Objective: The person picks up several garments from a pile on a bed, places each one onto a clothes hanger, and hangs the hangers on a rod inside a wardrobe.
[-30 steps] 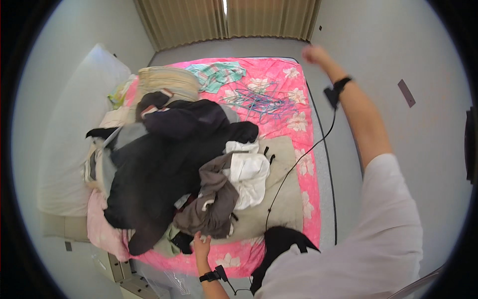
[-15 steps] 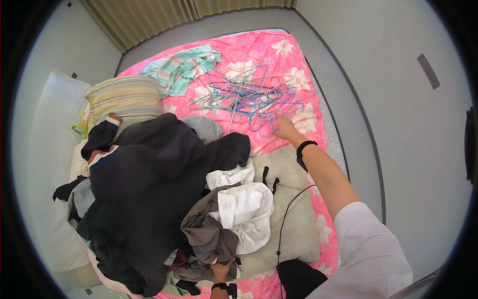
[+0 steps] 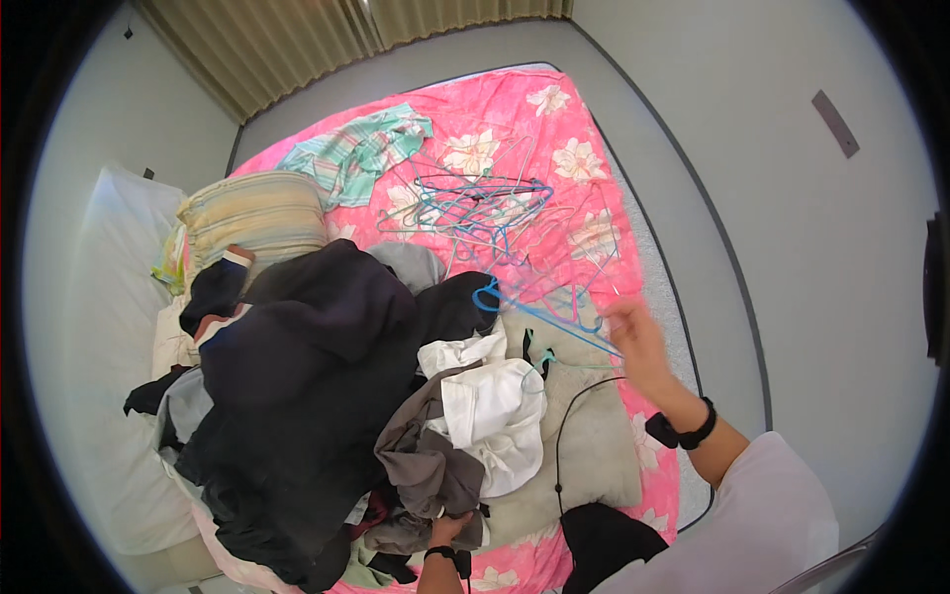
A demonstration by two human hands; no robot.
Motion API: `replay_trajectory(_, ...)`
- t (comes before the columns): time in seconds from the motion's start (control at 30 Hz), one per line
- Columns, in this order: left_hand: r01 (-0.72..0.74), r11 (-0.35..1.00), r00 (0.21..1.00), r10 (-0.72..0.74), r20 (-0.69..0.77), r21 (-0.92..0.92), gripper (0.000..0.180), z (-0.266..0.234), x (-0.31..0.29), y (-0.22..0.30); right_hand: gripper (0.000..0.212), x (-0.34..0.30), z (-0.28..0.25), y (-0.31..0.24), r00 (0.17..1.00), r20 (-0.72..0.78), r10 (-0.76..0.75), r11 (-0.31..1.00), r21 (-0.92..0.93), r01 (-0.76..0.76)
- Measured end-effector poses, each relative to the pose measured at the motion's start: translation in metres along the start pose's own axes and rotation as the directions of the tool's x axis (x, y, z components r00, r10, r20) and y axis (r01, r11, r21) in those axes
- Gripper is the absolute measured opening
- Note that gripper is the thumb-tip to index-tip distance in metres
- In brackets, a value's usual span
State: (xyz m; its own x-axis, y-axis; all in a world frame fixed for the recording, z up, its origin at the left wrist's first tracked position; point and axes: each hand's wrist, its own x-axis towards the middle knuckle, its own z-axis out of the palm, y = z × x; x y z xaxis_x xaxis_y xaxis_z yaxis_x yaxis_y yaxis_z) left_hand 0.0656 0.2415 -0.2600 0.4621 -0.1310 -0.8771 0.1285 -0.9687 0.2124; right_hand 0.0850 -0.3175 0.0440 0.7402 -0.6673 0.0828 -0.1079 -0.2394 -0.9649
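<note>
Dark clothes point(image 3: 287, 416) heap up left, lower layers hidden; lower middle, the left hand point(image 3: 450, 532) meets a brown garment point(image 3: 431, 477), finger grip impossible to tell; right of centre, the right hand's point(image 3: 638, 342) fingers clutch a blue hanger point(image 3: 542, 314), ends blurring!

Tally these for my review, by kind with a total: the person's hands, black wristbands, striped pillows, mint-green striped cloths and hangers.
Hands: 2, left hand and right hand
Black wristbands: 2
Striped pillow: 1
Mint-green striped cloth: 1
Hangers: too tangled to count, left out
Total: 6
</note>
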Motion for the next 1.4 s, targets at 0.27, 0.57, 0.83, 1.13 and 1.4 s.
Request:
replay_trajectory(0.27, -0.210, 0.977, 0.958, 0.211, -0.195, 0.024, 0.064, -0.035, -0.111, 0.089, 0.011, -0.044, -0.083, -0.104, 0.996, -0.054, 0.076, 0.584, 0.812, -0.001)
replay_trajectory(0.57, -0.834, 0.505, 0.552, 0.751, -0.363, -0.222, 0.031, -0.088, -0.305, 0.260, 0.019, -0.102, -0.092, -0.166, 0.962, -0.115, -0.248, 0.942, 0.202, 0.267)
replay_trajectory(0.83, -0.783, 0.597, 0.621, 0.770, -0.146, -0.176, 0.033, -0.056, -0.303, 0.209, 0.028, -0.157, -0.079, 0.046, 0.695, 0.283, 0.661, 0.745, -0.137, -0.653)
replay_trajectory(1.13, -0.587, 0.773, 0.809, 0.550, -0.207, -0.239, 0.034, -0.030, -0.271, 0.080, 0.023, -0.165, -0.117, 0.096, 0.956, -0.068, 0.284, 0.873, -0.394, -0.287)
replay_trajectory(1.4, -0.355, 0.800, 0.934, 0.321, -0.156, -0.483, 0.031, -0.010, -0.273, 0.044, 0.026, -0.134, -0.113, 0.065, 0.930, -0.348, 0.118, 0.988, -0.050, -0.144)
